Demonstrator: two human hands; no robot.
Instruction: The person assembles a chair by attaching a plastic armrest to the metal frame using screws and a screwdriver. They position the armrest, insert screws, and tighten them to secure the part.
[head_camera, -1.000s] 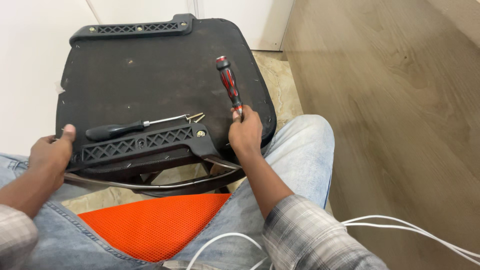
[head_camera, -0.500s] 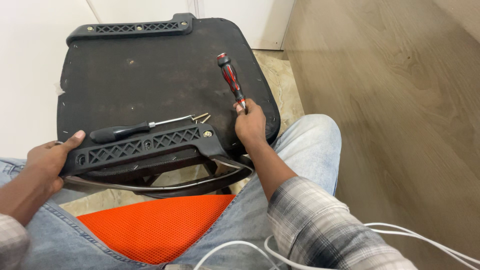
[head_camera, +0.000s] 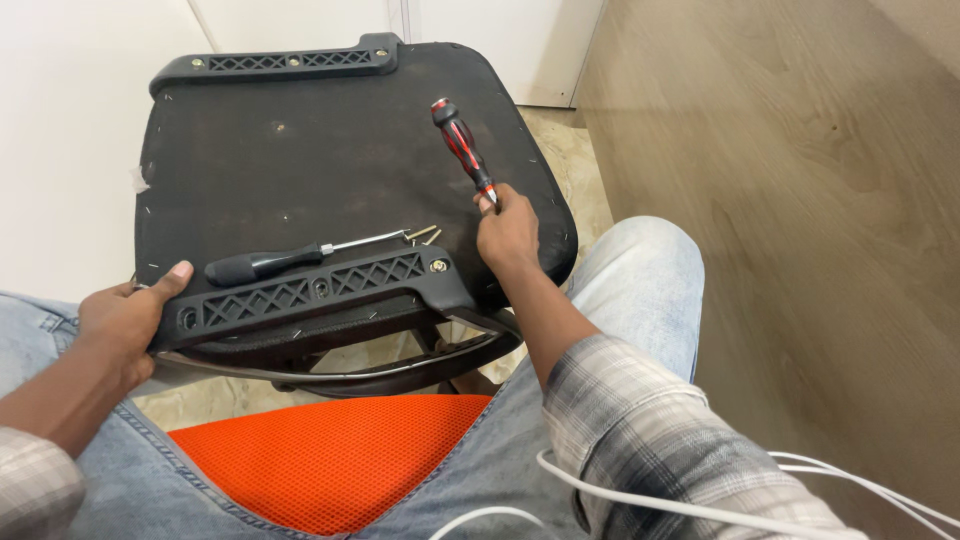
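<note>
An upturned black chair seat rests across my lap, its dark underside facing up. My left hand grips the near left end of a black latticed plastic armrest bracket. My right hand holds a red and black screwdriver by its shaft end, the handle pointing up and away. A black-handled screwdriver lies on the seat just beyond the near bracket. Two small brass screws lie by its tip.
A second latticed bracket runs along the seat's far edge. An orange mesh cushion sits between my legs. White cables cross at the lower right. Wooden flooring lies to the right, white cabinet panels to the left and behind.
The seat and both hands have shifted slightly right and up in view. My left thumb has moved onto the bracket's end. The red screwdriver tilts a little more to the left.
</note>
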